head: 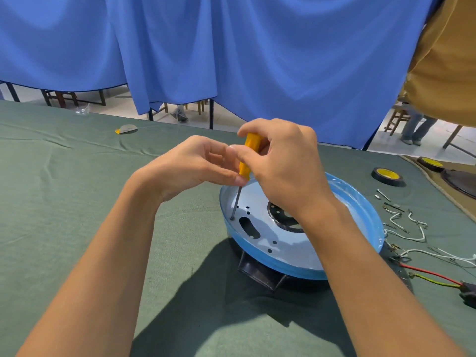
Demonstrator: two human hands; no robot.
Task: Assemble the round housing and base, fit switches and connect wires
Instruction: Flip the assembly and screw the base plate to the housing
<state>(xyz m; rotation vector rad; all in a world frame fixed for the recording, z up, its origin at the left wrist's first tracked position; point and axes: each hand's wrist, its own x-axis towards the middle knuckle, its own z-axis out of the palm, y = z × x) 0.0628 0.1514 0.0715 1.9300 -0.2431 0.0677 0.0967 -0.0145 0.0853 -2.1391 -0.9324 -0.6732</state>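
With right hand [286,163] wrapped round the screwdriver [250,143] and left hand [190,166] pinching its lower handle, hold the tip square in the screw [232,217], pressing while turning.

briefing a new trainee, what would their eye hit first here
The yellow screwdriver at centre, gripped by the right hand and pinched by the left hand, its tip down near the left edge of the blue-rimmed round housing. A big blue curtain fills the background; loose wires and a tape roll lie at right.

Housing [283,243] centre hole partly hidden; plug [469,292] cropped.
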